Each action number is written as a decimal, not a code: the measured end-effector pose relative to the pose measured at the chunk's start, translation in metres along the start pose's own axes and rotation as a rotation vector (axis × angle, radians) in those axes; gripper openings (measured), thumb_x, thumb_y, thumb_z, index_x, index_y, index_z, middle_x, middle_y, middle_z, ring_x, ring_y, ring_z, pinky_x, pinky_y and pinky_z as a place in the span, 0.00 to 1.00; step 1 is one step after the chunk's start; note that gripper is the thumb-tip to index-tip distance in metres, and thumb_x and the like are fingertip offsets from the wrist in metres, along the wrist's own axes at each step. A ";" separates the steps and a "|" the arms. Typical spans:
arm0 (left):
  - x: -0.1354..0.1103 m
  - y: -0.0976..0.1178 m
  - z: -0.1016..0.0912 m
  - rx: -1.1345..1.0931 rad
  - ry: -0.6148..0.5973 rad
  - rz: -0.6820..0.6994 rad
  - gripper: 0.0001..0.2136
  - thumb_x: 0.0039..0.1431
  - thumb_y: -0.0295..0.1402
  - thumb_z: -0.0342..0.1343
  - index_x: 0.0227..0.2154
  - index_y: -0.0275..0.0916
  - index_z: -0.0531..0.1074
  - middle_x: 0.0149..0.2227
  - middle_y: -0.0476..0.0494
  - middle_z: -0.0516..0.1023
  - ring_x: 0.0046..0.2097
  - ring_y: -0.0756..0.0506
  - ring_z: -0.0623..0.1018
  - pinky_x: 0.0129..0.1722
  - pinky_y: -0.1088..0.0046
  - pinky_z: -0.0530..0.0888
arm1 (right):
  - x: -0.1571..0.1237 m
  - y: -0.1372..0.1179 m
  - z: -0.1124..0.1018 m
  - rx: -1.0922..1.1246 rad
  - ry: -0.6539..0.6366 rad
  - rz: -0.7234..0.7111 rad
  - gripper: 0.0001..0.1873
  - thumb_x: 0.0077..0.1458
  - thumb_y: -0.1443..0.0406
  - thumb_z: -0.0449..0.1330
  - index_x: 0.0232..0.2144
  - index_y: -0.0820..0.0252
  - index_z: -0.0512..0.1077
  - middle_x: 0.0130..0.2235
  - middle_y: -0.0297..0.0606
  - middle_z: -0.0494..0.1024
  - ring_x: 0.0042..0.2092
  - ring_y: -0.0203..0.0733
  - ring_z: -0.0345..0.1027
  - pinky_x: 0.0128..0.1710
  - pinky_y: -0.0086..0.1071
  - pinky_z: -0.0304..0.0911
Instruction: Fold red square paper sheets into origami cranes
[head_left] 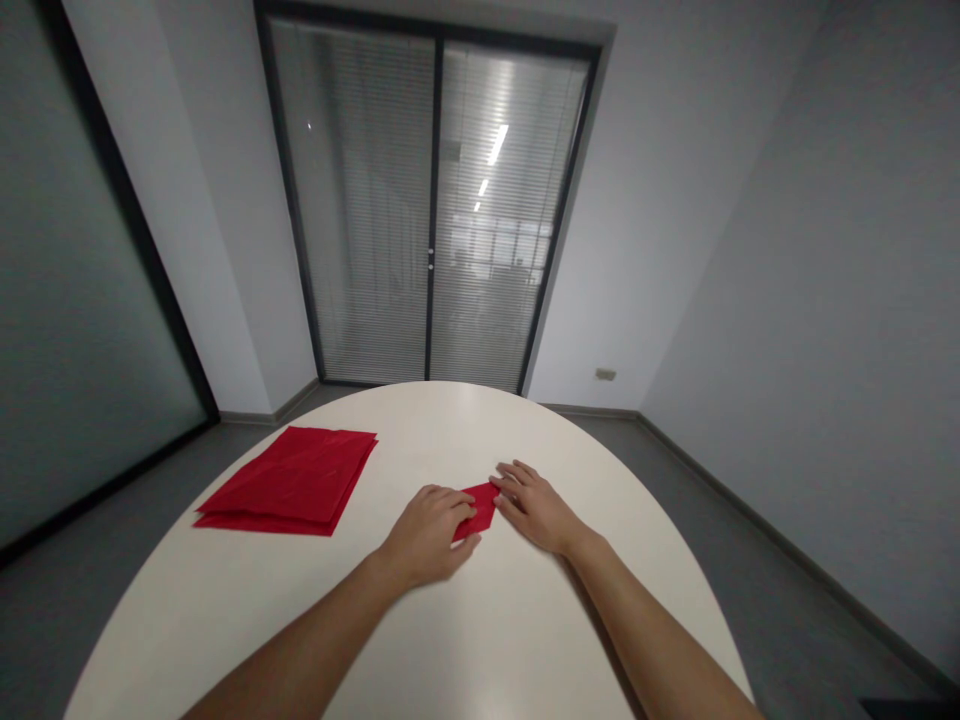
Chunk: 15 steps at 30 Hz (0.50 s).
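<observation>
Your left hand [429, 534] lies over the left end of a small red piece [485, 507], fingers bent across its top and thumb beside its near edge; whether they pinch it or only press it down, you cannot tell. Your right hand [537, 514] is loosely spread, palm down, with its fingertips at the right end of that same piece, so the red shows mostly in the gap between your two hands. The piece looks flat and straight-edged, but your left fingers hide part of it, and you cannot see whether its layers have anything between them. Left of your left hand and a little farther out, well apart from it, a larger red stack [289, 480] lies flat, with at least two layers showing along its near edge. Both hands work above a round white table [480, 640], and your forearms cover part of its near side. Beyond your hands, past the table's far edge, stands a glass door [367, 220] with blinds. Far out to the right of your right hand, a small plate [605, 374] sits low on the wall [637, 200].
</observation>
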<state>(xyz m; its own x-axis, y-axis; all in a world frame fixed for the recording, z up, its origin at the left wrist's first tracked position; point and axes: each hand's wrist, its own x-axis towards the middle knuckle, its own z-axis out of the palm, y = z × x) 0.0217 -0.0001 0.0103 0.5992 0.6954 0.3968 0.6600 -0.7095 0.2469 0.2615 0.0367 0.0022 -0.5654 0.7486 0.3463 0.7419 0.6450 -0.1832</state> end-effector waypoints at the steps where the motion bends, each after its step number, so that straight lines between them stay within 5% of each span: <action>1: 0.000 0.000 0.001 0.006 0.001 -0.007 0.12 0.60 0.36 0.58 0.45 0.40 0.77 0.48 0.42 0.81 0.49 0.39 0.77 0.55 0.57 0.68 | 0.000 0.001 0.000 -0.009 -0.004 -0.011 0.21 0.68 0.60 0.49 0.56 0.61 0.72 0.58 0.49 0.73 0.64 0.50 0.60 0.67 0.52 0.50; 15: 0.001 -0.002 0.006 0.048 -0.017 -0.088 0.08 0.63 0.36 0.56 0.42 0.39 0.76 0.43 0.42 0.78 0.44 0.41 0.78 0.47 0.62 0.72 | 0.000 -0.005 -0.009 0.066 0.017 0.013 0.16 0.59 0.60 0.60 0.47 0.62 0.77 0.54 0.48 0.76 0.61 0.54 0.63 0.63 0.50 0.59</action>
<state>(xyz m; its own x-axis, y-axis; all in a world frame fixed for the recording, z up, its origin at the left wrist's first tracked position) 0.0239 0.0025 0.0052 0.5448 0.7572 0.3604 0.7312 -0.6394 0.2380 0.2611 0.0323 0.0115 -0.5493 0.7546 0.3590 0.7233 0.6445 -0.2479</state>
